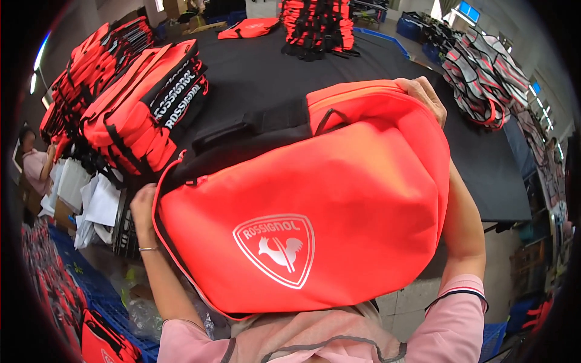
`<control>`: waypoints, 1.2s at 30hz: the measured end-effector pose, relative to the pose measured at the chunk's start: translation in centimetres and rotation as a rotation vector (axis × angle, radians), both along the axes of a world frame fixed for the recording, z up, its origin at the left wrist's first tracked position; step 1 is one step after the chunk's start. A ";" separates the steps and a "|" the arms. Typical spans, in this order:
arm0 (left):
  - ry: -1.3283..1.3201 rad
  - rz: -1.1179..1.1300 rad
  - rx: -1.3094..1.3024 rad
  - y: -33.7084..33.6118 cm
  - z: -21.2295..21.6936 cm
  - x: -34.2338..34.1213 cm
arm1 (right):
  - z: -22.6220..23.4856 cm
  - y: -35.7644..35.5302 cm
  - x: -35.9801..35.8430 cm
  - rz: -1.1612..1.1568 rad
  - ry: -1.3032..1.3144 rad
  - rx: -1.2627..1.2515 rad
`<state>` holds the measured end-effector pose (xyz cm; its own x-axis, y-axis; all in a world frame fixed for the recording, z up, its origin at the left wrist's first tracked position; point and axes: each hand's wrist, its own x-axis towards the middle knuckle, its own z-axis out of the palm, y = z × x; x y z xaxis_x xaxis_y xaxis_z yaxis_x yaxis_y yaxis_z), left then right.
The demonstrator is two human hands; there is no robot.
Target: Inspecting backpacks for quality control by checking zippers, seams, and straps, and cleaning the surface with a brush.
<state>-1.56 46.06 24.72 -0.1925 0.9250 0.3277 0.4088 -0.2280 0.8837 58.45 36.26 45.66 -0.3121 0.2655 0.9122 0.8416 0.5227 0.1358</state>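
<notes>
Bag [327,212], red with a white shield emblem, fills the frame's centre, held up over the black table [260,72]. My left hand [143,209] grasps its lower-left corner; my right hand [426,97] grips its top right edge. Stacked red bags [130,103] lie upper left.

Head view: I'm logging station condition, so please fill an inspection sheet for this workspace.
Surface: black table, partly bare.
Job's things: large red bag with a white shield emblem, held up over the table edge.
Clutter: stacks of red bags at left, another stack far back, grey-and-red pieces at right.
Grippers: left hand grips the bag's left end; right hand grips its top right corner.
Cables: nothing seen.
Surroundings: another person at far left; blue crates below.
</notes>
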 end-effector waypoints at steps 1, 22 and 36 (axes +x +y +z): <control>-0.149 0.188 -0.103 0.8 2.7 3.2 | -0.1 -1.5 1.2 -0.063 -0.009 0.003; 0.643 -1.036 1.294 -10.7 24.1 44.3 | -1.2 -5.0 2.4 -0.013 -0.079 0.160; 0.355 -1.387 1.192 -18.9 23.1 44.8 | -6.4 5.1 7.5 0.013 0.030 -0.059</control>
<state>43.22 27.15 47.82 0.6170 -0.3769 0.6908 -0.4814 -0.8752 -0.0474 65.93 41.34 39.25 -0.2885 0.3149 0.9042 0.8377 0.5403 0.0792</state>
